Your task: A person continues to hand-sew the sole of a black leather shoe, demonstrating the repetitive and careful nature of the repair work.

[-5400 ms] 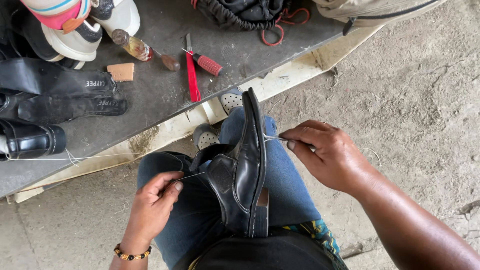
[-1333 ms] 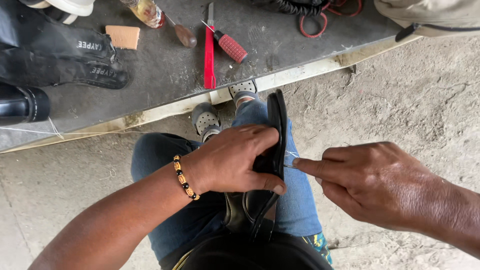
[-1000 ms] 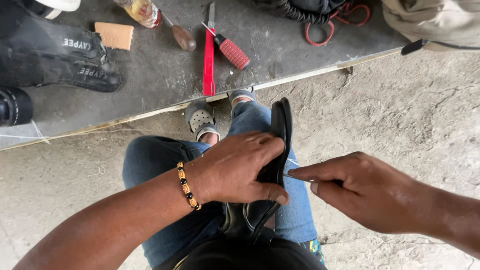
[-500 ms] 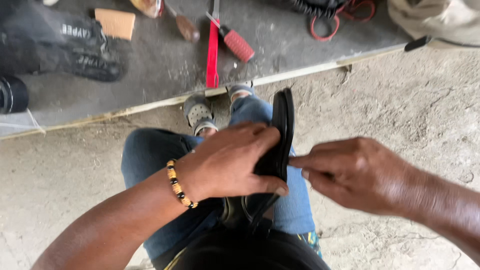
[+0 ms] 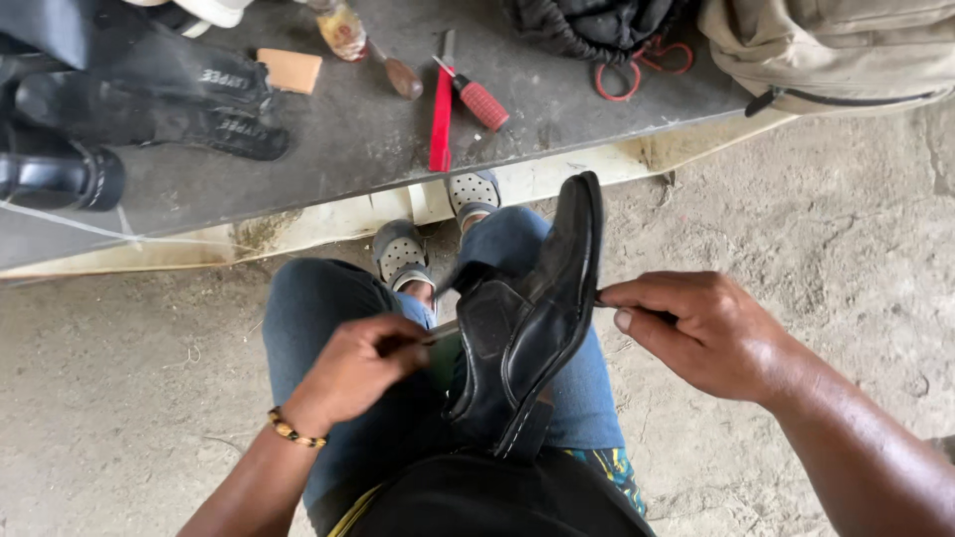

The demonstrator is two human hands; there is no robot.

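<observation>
A black leather shoe (image 5: pixel 532 318) stands on its side between my knees, sole edge facing right. My right hand (image 5: pixel 696 333) pinches a thin tool or needle against the sole edge near the middle of the shoe. My left hand (image 5: pixel 353 370), with a beaded bracelet on the wrist, is off the shoe on its left side, its fingers closed on a thin dark tool or thread pointing toward the shoe's opening. I sit in blue jeans with grey perforated clogs (image 5: pixel 403 254) on my feet.
A low grey slab (image 5: pixel 348 139) ahead carries a red-handled screwdriver (image 5: pixel 476 94), a red tool (image 5: pixel 441 109), a wooden-handled tool (image 5: pixel 396 72), a tan block (image 5: pixel 288 70), black boots and shoes (image 5: pixel 149 99), a black bag (image 5: pixel 587 25) and a beige bag (image 5: pixel 836 45). Bare concrete floor lies around.
My left hand has let go of the shoe's upper and drawn back to the left. The shoe is now uncovered, and my right hand stays at the sole edge.
</observation>
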